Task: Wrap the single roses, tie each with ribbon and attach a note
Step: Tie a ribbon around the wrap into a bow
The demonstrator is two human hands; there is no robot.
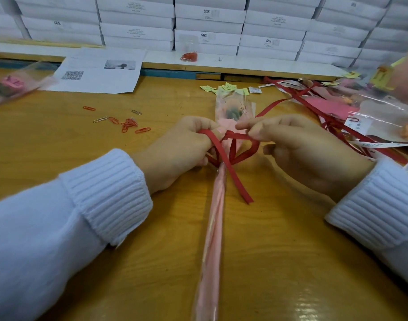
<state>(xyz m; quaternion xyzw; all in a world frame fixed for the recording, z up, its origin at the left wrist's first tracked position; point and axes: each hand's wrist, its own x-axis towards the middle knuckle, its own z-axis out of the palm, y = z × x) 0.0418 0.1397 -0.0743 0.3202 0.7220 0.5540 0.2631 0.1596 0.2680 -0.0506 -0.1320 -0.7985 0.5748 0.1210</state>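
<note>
Two hands work at mid-frame on a wooden table (59, 135). At the far left edge lies another wrapped rose (10, 85), blurred and partly cut off. A printed sheet (101, 70) sits upper left against the table's back edge, with loose clips (126, 125) below it. Open wood shows between the clips and the left hand (182, 149).

The left hand's fingers are curled and pinch the left loop of the ribbon (233, 135). The rose (233, 110) lies lengthwise down the centre, with its head away from the camera just above both hands. Its wrapped stem runs to the bottom edge. The ribbon knot sits on the wrap between the two hands, and one tail trails across the stem toward lower right.

The right hand (297, 149) pinches the right loop with thumb and forefinger, and its other fingers are curled under. Yellow notes (223, 88) lie just beyond the rose head. A ribbon pile (337, 117) crowds the right edge, close to the right hand. Wood at lower right is open. White boxes (210, 24) wall the back.
</note>
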